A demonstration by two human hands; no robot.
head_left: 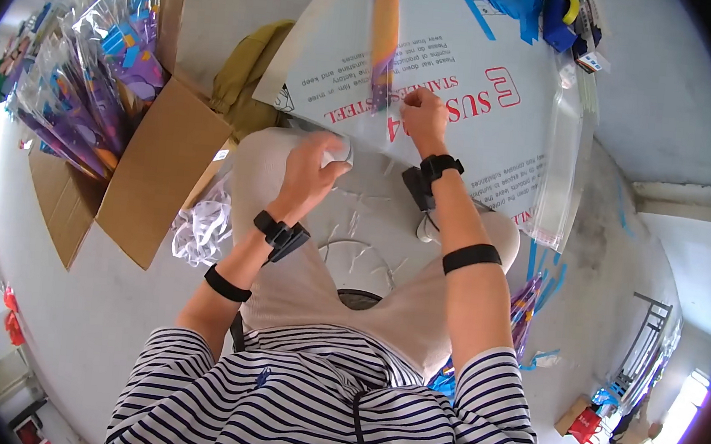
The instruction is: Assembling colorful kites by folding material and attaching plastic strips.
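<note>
On the film-covered work surface [307, 104] in front of me lies a long purple and orange rolled item [384, 43] that looks wrapped in clear plastic. My right hand [426, 118] is closed in a pinch beside its near end; whatever is between the fingertips is too small to make out. Nearer to me and to the left, my left hand [309, 177] hovers above my lap, slightly blurred, thumb and fingers apart, with nothing visible in it. Clear plastic sleeves [559, 189] lie along the right side of the surface.
An open cardboard box [161, 171] at left holds several purple items in clear plastic. Beside it lie olive cloth [250, 69] and a heap of white strips [204, 227]. A blue tape dispenser [560, 24] and blue strips [518, 4] occupy the surface's far right.
</note>
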